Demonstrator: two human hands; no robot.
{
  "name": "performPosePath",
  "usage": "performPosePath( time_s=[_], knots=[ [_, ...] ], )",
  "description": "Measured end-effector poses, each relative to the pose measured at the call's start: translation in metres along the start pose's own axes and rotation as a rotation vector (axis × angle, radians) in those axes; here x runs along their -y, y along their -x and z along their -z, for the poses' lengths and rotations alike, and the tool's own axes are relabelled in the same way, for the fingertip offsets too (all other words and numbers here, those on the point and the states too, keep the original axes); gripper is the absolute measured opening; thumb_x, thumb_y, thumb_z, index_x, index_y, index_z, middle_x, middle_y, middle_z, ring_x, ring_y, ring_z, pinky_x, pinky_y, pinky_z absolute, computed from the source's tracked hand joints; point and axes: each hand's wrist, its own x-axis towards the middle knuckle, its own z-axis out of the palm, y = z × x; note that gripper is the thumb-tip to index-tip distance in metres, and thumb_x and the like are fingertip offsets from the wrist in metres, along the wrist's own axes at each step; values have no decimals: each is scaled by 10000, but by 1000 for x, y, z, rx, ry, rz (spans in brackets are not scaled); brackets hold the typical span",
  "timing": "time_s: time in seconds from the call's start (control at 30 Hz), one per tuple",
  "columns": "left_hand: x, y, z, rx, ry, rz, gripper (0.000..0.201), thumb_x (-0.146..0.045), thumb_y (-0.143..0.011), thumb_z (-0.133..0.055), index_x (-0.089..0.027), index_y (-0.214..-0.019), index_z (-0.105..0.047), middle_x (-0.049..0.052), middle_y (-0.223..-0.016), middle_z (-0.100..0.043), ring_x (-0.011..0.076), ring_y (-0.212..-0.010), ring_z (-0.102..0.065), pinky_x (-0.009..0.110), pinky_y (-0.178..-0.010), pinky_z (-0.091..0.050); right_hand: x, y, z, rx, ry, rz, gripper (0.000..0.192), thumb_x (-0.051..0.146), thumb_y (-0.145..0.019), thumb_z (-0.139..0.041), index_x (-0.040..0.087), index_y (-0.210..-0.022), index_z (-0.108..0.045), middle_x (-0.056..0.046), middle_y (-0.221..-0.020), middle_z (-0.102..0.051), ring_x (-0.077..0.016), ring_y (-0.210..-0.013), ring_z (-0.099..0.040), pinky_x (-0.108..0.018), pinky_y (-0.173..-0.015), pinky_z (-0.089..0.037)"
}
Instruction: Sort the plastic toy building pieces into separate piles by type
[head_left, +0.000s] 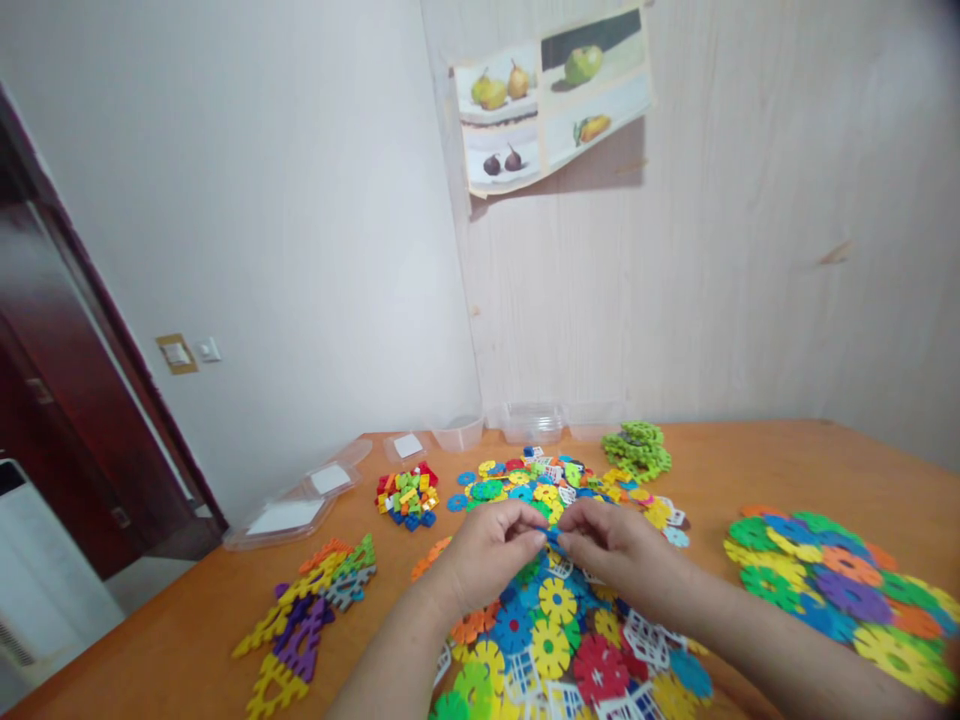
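Note:
Over the middle of the table, my left hand (491, 555) pinches a small blue plastic piece (553, 537) between thumb and fingers. My right hand (615, 545) grips the same piece from the other side, so the fingertips of both hands nearly meet. Most of the piece is covered by the fingers, and its full shape is hidden. Beneath the hands spreads a heap of notched plastic discs, among them a yellow disc (550, 648) and a red disc (600, 668). White lattice pieces (519, 678) lie mixed in with them.
To the left are triangular notched pieces (300, 640) and a pile of small building bricks (407, 497). Larger discs (851, 595) lie at the right. Green pieces (637, 450) are stacked at the back. Clear plastic containers (532, 422) and lids (281, 522) line the table's edge.

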Motion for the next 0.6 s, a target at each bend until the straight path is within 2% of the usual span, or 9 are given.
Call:
performPosePath(
  time_s=[0.1,0.2,0.3,0.4,0.47,0.6],
  knots=[
    [12,-6,13,-173,-3,-13,278,-355,-821,-615,-161,-1002,-700,33,-834,-692,145,-755,-610,241,-676,-460,-7,-3,4,-37,-19,21,207,374,-866,-518,204,-901,-631,1,-726,-607,-142,-659,-530,-228,-576,-398],
    [32,-12,40,-483,-16,37,306,-352,-795,-620,-151,-1015,-693,64,-910,-722,176,-821,-652,279,-743,-500,-16,-5,8,-82,30,10,233,389,-870,-506,208,-915,-646,-16,-786,-655,-170,-713,-579,-252,-626,-432],
    [59,-13,75,-827,-83,154,327,-347,-780,-582,-147,-1018,-684,67,-888,-733,182,-768,-673,279,-685,-511,-24,-7,11,-114,51,-15,246,395,-867,-503,204,-900,-655,-16,-762,-660,-180,-714,-595,-262,-631,-439],
    [88,-8,106,-1043,-216,301,325,-327,-781,-562,-138,-1019,-675,74,-898,-737,180,-771,-685,260,-664,-510,-28,-9,13,-132,47,-33,258,398,-866,-497,200,-887,-660,-11,-736,-655,-175,-701,-597,-257,-620,-437],
    [103,-4,118,-1083,-313,367,320,-311,-781,-551,-135,-1017,-677,88,-913,-743,190,-785,-691,268,-680,-511,-29,-9,15,-160,68,-44,267,403,-861,-495,201,-888,-667,-9,-735,-657,-174,-696,-598,-254,-605,-431],
    [115,-2,122,-1021,-416,387,287,-302,-774,-560,-150,-967,-709,99,-905,-749,224,-818,-693,302,-722,-502,-32,-9,17,-188,88,-64,283,417,-858,-482,210,-881,-673,6,-699,-648,-168,-656,-587,-252,-579,-413]
  ],
)
